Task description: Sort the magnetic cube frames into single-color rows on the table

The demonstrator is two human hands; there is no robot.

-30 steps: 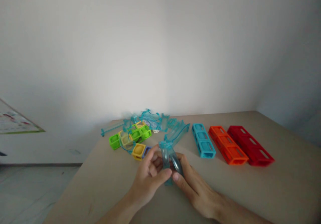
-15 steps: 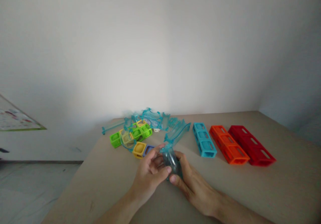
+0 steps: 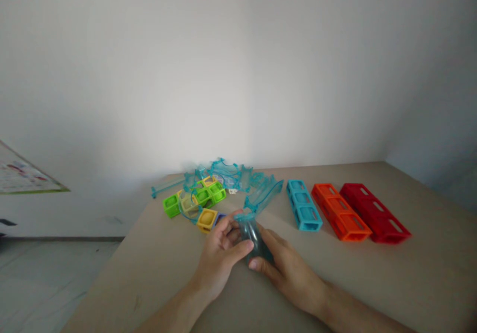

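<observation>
Between my two hands is a see-through blue track piece, tilted, with a curved shiny wall and a lighter rim at its far end. My left hand grips it from the left, thumb on its near face and fingers behind. On the other side my right hand is wrapped round its lower right part, thumb across the front. Just beyond its rim lies another clear blue track piece. A yellow block joined to a purple one rests beside my left fingertips, partly hidden by them.
To the right stand rows of joined blocks: light blue, orange and red. Green blocks and a heap of clear blue track pieces lie at the back left, near the wall. The table's left edge drops to the floor.
The track piece has turned slightly in my hands, its rim shifting a little left and now facing more squarely away. Both hands still grip it. The view has tilted very slightly.
</observation>
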